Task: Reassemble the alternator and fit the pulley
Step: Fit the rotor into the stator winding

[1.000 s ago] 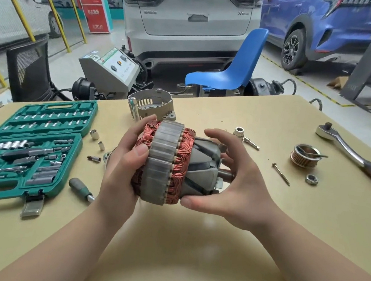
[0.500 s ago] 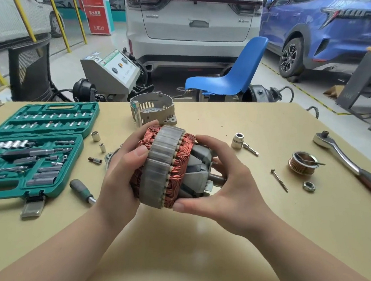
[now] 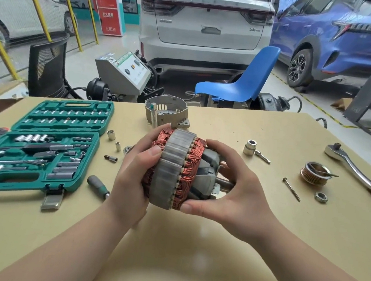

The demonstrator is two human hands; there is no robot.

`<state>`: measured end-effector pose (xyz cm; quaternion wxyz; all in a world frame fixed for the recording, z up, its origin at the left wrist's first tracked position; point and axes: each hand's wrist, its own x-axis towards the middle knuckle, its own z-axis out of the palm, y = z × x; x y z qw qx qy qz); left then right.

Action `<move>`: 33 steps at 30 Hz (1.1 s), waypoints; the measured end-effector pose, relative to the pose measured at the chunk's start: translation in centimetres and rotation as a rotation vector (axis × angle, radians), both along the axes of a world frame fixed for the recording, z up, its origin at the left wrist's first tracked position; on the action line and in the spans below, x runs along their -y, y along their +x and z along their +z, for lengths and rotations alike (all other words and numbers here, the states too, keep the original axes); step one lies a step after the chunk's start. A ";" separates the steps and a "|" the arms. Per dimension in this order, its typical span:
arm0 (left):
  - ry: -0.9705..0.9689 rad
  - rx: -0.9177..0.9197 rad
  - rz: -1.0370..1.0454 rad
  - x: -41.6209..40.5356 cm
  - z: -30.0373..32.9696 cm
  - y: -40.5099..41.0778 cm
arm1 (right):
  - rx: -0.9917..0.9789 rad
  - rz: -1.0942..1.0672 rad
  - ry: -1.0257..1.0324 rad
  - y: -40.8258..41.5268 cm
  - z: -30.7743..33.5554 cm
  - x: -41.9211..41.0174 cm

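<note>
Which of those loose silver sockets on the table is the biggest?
The socket right of the hands, standing by a small bit. It is clearly wider than the two sockets beside the green tool case.

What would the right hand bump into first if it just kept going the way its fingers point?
The right hand points leftward and its fingers already curl round the stator and rotor assembly, so it meets that at once. Beyond it, the left hand grips the other side.
</note>
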<state>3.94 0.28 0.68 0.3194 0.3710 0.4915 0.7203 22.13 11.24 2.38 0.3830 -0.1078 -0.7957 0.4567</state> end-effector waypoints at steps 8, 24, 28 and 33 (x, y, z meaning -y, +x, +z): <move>-0.032 0.017 -0.033 -0.3 -0.3 0.6 | 0.036 -0.003 -0.102 0.5 -1.4 -0.4; -0.064 -0.238 -0.022 -0.3 0.4 2.1 | 0.036 0.097 -0.162 1.6 -4.2 -1.3; -0.077 -0.291 -0.006 -0.2 0.2 2.1 | 0.060 0.117 -0.150 1.6 -4.4 -1.7; -0.092 -0.360 0.005 -0.3 -0.2 1.9 | 0.051 0.175 -0.141 1.4 -5.1 -2.2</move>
